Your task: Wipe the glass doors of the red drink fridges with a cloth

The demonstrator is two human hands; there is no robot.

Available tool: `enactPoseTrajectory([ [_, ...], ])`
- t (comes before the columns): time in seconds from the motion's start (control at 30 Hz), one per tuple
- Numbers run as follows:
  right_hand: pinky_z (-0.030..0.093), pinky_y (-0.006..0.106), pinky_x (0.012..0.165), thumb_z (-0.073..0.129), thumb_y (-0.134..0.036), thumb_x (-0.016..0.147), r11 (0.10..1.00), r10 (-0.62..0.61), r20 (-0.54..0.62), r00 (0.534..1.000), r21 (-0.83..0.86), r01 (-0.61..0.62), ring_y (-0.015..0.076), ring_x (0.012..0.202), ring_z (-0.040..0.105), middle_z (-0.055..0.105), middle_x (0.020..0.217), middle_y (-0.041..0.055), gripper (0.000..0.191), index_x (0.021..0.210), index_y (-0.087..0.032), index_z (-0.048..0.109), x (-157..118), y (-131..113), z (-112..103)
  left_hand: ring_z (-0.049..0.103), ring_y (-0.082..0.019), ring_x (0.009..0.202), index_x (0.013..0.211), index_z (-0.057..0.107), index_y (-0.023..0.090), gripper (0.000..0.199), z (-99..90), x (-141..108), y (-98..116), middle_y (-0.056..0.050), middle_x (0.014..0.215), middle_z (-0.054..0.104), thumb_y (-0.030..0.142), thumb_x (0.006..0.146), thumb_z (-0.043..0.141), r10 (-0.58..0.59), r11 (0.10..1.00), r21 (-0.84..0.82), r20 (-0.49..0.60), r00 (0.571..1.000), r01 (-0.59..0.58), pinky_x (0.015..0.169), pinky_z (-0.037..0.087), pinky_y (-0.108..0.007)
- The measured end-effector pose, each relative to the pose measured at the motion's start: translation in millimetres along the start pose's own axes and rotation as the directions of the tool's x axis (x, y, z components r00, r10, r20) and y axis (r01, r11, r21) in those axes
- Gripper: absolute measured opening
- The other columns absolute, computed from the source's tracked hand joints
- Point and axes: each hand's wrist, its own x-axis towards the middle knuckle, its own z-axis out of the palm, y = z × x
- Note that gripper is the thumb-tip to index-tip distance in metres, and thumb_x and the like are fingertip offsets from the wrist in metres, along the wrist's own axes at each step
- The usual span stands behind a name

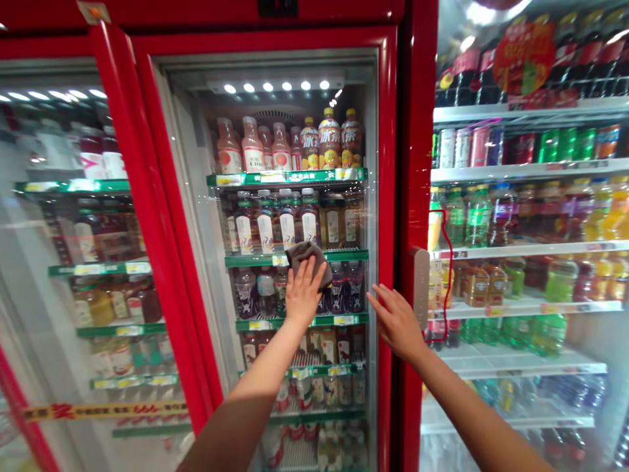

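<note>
My left hand (303, 293) presses a dark grey cloth (311, 252) against the glass door (196, 196) of the middle drinks fridge, its fingers laid over the cloth. Behind the glass, rows of bottles (287, 219) stand on shelves with green edge strips. My right hand (397, 321) rests at the red door frame (388, 196), fingers stretched out toward the glass edge and holding nothing. Close to its right is a grey door handle (420, 286).
On the right, another fridge shows shelves (521, 172) of cans and bottles. A third fridge with a red frame (142, 196) stands at the left, a printed strip (108, 410) across its lower glass. Lights line the middle fridge's top.
</note>
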Motion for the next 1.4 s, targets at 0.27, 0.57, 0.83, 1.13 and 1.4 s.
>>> enactPoseTrajectory([
  [0.27, 0.037, 0.054, 0.118, 0.05, -0.004, 0.082, 0.992, -0.102, 0.027, 0.994, 0.082, 0.099, 0.0284, 0.15, 0.032, 0.047, 0.154, 0.0144, 0.068, 0.148, -0.017, 0.047, 21, -29, 27, 0.029, -0.026, 0.152, 0.157, 0.029, 0.037, 0.09, 2.1, -30, -29, -0.003, 0.165, 0.029, 0.017, 0.081, 0.073, 0.118, 0.993, -0.036, 0.128, 0.985, -0.115, 0.125, 0.02, -0.053],
  [0.57, 0.033, 0.057, 0.119, 0.047, 0.0, 0.08, 0.968, -0.224, 0.02, 0.974, 0.12, 0.22, 0.0278, 0.155, 0.02, 0.039, 0.16, 0.0148, 0.074, 0.152, -0.014, 0.041, 37, -56, 62, 0.032, -0.03, 0.151, 0.156, 0.032, 0.034, 0.088, 9.5, -68, -55, -0.008, 0.163, 0.032, 0.02, 0.081, 0.076, -0.05, 0.998, 0.035, 0.108, 0.993, 0.046, 0.122, 0.025, -0.058],
  [0.83, 0.016, 0.049, 0.127, 0.046, -0.008, 0.09, 0.947, -0.317, 0.003, 0.948, 0.057, 0.317, 0.0228, 0.153, 0.024, 0.037, 0.161, 0.0082, 0.063, 0.152, -0.015, 0.041, 58, -83, 94, 0.021, -0.031, 0.154, 0.157, 0.031, 0.027, 0.083, 1.3, -61, -100, -0.011, 0.166, 0.024, 0.022, 0.085, 0.071, -0.247, 0.967, 0.055, -0.023, 0.969, 0.248, 0.123, 0.021, -0.058],
  [1.13, -0.002, 0.043, 0.128, 0.057, -0.033, 0.094, 0.952, -0.303, -0.015, 0.953, -0.044, 0.303, 0.0198, 0.154, 0.02, 0.037, 0.16, 0.0027, 0.071, 0.159, -0.024, 0.029, 56, -85, 129, 0.02, -0.029, 0.154, 0.157, 0.03, 0.033, 0.087, 2.2, -73, -125, -0.009, 0.166, 0.025, 0.023, 0.083, 0.074, -0.175, 0.984, 0.022, 0.035, 0.984, 0.175, 0.124, 0.019, -0.057],
  [1.4, 0.003, 0.044, 0.127, 0.059, -0.032, 0.093, 0.965, -0.261, -0.011, 0.965, -0.008, 0.261, 0.0231, 0.148, 0.037, 0.041, 0.159, 0.0035, 0.078, 0.161, -0.029, 0.021, 47, -85, 135, 0.01, -0.031, 0.155, 0.16, 0.023, 0.029, 0.081, 9.1, -110, -131, -0.012, 0.168, 0.017, 0.022, 0.091, 0.064, -0.29, 0.957, 0.007, 0.067, 0.955, 0.29, 0.122, 0.021, -0.062],
])
